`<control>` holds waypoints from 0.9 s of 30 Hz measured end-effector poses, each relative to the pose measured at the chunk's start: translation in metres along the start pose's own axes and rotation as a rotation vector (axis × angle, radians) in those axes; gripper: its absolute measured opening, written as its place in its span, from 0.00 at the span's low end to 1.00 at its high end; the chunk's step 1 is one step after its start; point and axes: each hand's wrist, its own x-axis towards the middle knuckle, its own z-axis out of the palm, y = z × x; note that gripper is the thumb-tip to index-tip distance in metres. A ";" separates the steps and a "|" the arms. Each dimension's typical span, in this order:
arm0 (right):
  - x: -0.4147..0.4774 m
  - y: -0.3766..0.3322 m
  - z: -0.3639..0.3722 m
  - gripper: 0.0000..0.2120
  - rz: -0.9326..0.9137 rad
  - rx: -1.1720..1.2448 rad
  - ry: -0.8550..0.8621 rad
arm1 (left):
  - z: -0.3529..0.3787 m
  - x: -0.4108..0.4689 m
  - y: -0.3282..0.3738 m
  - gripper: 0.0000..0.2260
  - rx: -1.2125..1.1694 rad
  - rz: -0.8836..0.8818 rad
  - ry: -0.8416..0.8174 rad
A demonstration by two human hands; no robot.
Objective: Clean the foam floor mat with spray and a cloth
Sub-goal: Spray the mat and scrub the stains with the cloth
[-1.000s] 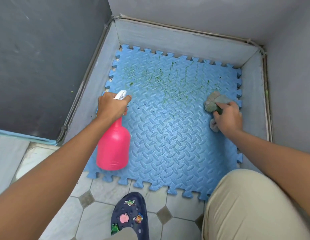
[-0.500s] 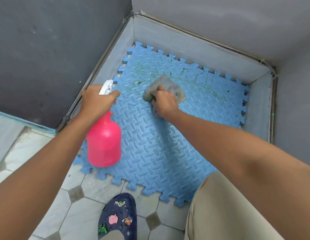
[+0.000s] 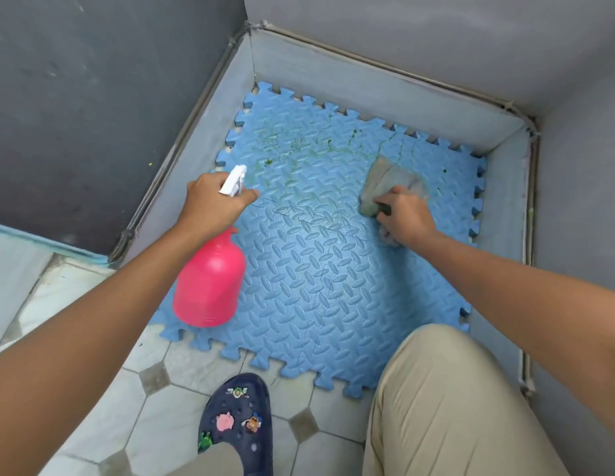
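Wiping the blue foam mat in the corner

The right hand [image 3: 404,214] pressed a limp, bunched cloth [image 3: 385,182] flat at the mat's [image 3: 316,286] two o'clock, fingers closed over its near edge. The left hand [image 3: 213,204] wrapped the pink spray bottle's [image 3: 209,280] neck at nine o'clock. The mat looked light and bendy, and green specks [image 3: 295,142] remained toward twelve.

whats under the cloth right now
The blue foam mat lies under the grey cloth, which the right hand presses down. Whether green residue remains beneath it cannot be seen.
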 end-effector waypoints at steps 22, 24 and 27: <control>0.001 0.064 -0.021 0.19 0.233 0.014 0.053 | 0.035 0.034 0.009 0.24 -0.031 -0.052 -0.122; 0.012 0.082 -0.022 0.19 0.331 0.024 0.083 | 0.040 0.042 0.017 0.26 -0.021 -0.044 -0.096; 0.027 0.096 -0.024 0.21 0.394 0.038 0.110 | 0.047 0.054 0.033 0.25 0.031 0.011 -0.066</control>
